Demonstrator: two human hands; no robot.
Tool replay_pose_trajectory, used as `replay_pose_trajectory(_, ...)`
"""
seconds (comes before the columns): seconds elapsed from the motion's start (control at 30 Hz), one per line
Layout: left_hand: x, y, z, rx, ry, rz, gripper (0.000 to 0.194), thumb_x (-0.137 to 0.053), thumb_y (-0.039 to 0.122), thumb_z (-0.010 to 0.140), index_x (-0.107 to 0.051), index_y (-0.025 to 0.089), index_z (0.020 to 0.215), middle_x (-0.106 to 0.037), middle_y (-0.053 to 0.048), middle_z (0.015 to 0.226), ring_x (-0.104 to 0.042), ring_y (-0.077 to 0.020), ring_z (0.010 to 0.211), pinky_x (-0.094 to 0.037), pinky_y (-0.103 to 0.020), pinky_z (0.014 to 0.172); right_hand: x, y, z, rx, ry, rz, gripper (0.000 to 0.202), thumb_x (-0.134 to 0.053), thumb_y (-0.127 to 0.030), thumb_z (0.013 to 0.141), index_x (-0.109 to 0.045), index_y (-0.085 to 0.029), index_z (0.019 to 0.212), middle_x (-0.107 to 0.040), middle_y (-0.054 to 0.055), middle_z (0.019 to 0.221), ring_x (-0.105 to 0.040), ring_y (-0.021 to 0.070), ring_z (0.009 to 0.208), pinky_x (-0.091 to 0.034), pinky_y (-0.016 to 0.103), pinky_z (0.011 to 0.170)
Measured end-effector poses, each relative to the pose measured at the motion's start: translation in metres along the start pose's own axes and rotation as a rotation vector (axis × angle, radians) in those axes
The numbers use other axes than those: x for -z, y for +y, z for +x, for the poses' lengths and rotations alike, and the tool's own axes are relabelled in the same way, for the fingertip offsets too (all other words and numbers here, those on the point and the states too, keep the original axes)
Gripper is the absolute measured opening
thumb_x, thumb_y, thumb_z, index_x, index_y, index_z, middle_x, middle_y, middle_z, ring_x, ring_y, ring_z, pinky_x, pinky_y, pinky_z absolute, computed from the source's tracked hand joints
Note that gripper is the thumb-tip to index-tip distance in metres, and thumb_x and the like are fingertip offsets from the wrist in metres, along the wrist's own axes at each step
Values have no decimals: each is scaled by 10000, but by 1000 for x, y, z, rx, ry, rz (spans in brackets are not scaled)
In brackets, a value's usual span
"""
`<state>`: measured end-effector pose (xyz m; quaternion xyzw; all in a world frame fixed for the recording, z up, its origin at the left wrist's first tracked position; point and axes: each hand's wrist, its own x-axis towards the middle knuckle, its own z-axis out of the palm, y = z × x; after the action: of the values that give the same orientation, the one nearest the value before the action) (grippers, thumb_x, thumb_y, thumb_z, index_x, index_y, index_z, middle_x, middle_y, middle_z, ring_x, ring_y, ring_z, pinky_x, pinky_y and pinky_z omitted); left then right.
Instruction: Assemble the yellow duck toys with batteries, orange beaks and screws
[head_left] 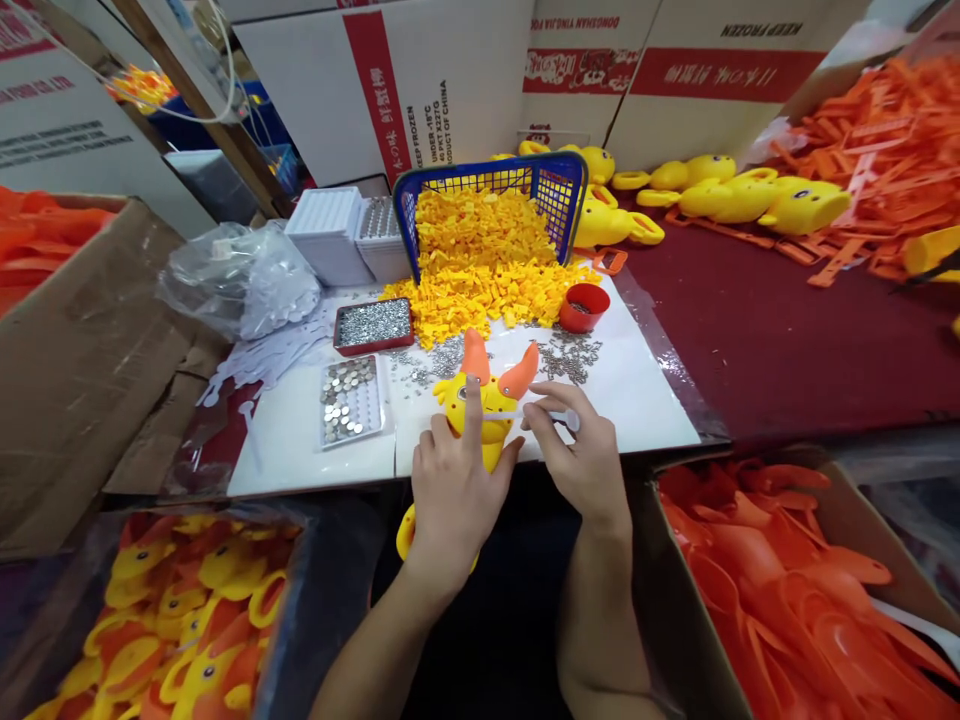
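A yellow duck-shaped plastic toy [493, 430] with two orange beak halves spread apart is at the table's front edge. My left hand [454, 480] grips it from the near side, index finger stretched up to the base of the left orange half. My right hand [577, 450] is closed, thumb against fingers, on a thin white plastic strip [571, 420] with a rounded end. That strip reaches left across the toy's open mouth, and its far end lies near my left index finger. Part of the toy's body is hidden behind my left hand.
A blue basket [400, 215] spills small yellow parts [487, 290]. Around the toy are a red tray of metal bits [373, 325], a white tray of discs [351, 400], a red cup [585, 307] and loose screws [570, 355]. Boxes of toys [187, 620] and orange parts [795, 580] flank me.
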<state>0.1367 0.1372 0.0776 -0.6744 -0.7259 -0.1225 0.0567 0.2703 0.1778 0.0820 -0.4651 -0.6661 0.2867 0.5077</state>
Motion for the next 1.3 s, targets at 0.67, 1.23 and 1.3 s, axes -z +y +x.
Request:
replay_pose_trajectory(0.67, -4, 0, -1, 47, 36, -84, 866, -564, 469, 961, -132, 72, 1598, -623, -110, 983, -624, -278, 798, -514, -389, 719, -6, 2, 4, 165, 81, 48, 105, -633, -139, 935, -700, -215, 910, -736, 28, 879, -698, 156, 841, -593, 293, 778)
replay_pose_trajectory(1.23, -7, 7, -7, 40, 114, 19, 783, -548, 475, 953, -259, 54, 1548, -581, -80, 923, -581, -268, 777, -461, -375, 677, 3, -17, -11, 415, 49, -292, 466, -598, 38, 891, -600, -197, 1294, -729, 71, 1067, -697, 162, 997, -599, 297, 917)
replay_pose_trajectory(1.3, -9, 5, -9, 37, 150, 9, 783, -527, 487, 962, -243, 56, 1551, -573, -74, 908, -571, -264, 764, -458, -372, 681, 4, -17, -14, 425, 11, -285, 511, -578, 45, 895, -579, -202, 1342, -721, 85, 1102, -685, 179, 1028, -595, 330, 928)
